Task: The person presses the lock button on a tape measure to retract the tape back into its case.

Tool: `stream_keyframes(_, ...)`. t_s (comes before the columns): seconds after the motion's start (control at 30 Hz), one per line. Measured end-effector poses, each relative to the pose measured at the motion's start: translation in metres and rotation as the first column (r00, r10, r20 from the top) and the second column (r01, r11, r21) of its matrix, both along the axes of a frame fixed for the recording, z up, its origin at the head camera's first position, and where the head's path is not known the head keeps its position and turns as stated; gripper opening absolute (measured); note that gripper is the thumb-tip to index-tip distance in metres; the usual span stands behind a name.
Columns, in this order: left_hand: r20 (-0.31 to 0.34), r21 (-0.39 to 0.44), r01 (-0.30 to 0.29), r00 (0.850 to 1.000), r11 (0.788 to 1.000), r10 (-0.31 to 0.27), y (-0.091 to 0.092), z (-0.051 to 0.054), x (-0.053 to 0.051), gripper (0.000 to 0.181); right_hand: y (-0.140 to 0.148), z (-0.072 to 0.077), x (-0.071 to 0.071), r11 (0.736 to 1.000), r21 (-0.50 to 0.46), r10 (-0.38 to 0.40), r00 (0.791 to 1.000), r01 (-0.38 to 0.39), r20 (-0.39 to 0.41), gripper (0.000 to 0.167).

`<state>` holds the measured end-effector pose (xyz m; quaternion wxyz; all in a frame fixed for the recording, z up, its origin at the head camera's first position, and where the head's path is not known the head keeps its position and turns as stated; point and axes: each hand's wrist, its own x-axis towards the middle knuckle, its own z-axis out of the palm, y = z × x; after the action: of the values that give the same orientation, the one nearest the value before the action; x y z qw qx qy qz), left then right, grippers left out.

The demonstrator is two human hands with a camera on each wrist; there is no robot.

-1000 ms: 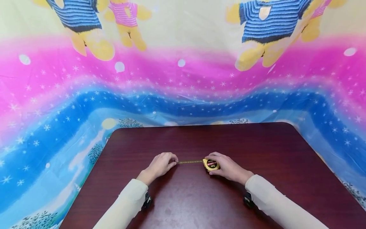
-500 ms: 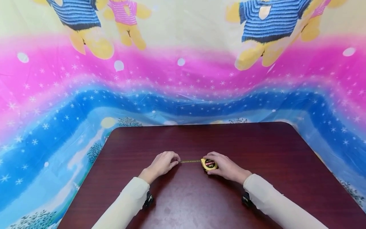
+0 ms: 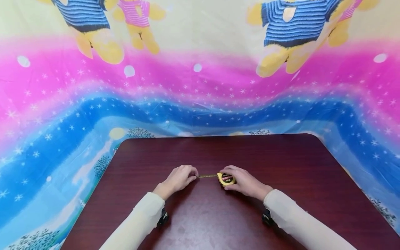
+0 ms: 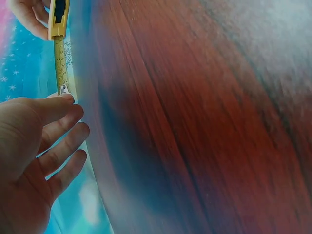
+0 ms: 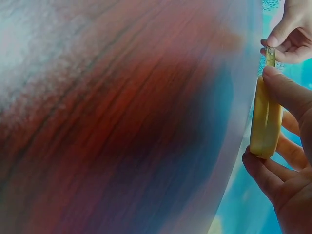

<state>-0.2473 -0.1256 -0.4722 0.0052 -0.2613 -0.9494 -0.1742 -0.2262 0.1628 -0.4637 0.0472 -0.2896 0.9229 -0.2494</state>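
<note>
A yellow tape measure [image 3: 226, 179] with a dark round "2m" label is gripped by my right hand [image 3: 245, 181], thumb and fingers at opposite ends of its case. From the case a short length of yellow blade [image 3: 208, 176] runs leftward. My left hand [image 3: 179, 178] pinches the metal end hook [image 4: 64, 89] between thumb and index finger, the other fingers loosely bent in the left wrist view. In the right wrist view the case's narrow yellow side [image 5: 266, 119] shows. Both hands are over the middle of the table.
The dark red-brown table [image 3: 200, 215] has rounded far corners. A printed cloth [image 3: 200, 86] with bears and snowflakes hangs behind it and along both sides. Black wrist cameras are strapped under the sleeves [image 3: 137, 215].
The tape case in my right hand has moved left toward my left hand, which has shifted slightly right. The exposed length of blade has shortened.
</note>
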Motion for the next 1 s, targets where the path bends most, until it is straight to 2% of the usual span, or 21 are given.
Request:
stream_keyframes(0.4, 0.005, -0.003, 0.007, 1.000, 1.000, -0.007, 0.006, -0.002, 0.001, 0.005, -0.006, -0.003, -0.001, 1.000, 0.008, 0.013, 1.000, -0.013, 0.006, 0.060)
stream_keyframes(0.67, 0.003, 0.012, 0.025, 1.000, 1.000, -0.025, 0.013, 0.003, -0.001, 0.005, -0.008, 0.000, 0.000, 1.000, -0.017, 0.001, 1.000, -0.001, 0.016, 0.059)
stream_keyframes(1.0, 0.033, 0.000, 0.020, 0.999, 1.000, -0.020, 0.011, -0.003, 0.002, 0.005, -0.020, -0.004, 0.000, 0.999, -0.015, 0.039, 0.999, -0.039, 0.023, 0.057)
